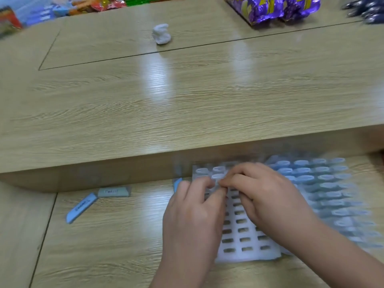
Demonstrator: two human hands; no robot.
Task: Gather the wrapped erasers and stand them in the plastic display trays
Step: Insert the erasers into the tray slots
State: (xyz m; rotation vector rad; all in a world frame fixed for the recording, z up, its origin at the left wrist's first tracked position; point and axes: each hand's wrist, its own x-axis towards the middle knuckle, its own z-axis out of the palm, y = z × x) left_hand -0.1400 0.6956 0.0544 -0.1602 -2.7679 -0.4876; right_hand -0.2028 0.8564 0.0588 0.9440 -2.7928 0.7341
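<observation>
Blue-wrapped eraser (pixel 81 208) lies flat on the wooden surface (pixel 124 235), well left of the white slotted tray (pixel 245 235). A grey-wrapped eraser (pixel 113 192) lies at its far end, touching or nearly so. A third blue eraser (pixel 177 183) shows just beside the tray's far-left corner, partly hidden by the left hand (pixel 193 215).

That hand covers the tray's left edge, fingers curled narrow. The right hand (pixel 268 198) lies over the tray's far half, fingers likewise curled. The tips of both hands meet above a far slot, but blur hides whether an eraser is pinched there: cannot tell. The tray's near slots stand empty.

Right of it, touching or overlapping, a second tray (pixel 332 194) appears fully stocked with upright erasers.

Judgement: an eraser is being seated in a far slot. To do this well, hold the eraser upright, align its narrow end with the slot, press straight down, and steady the light tray against sliding. The loose erasers left of the tray remain to be gathered.
</observation>
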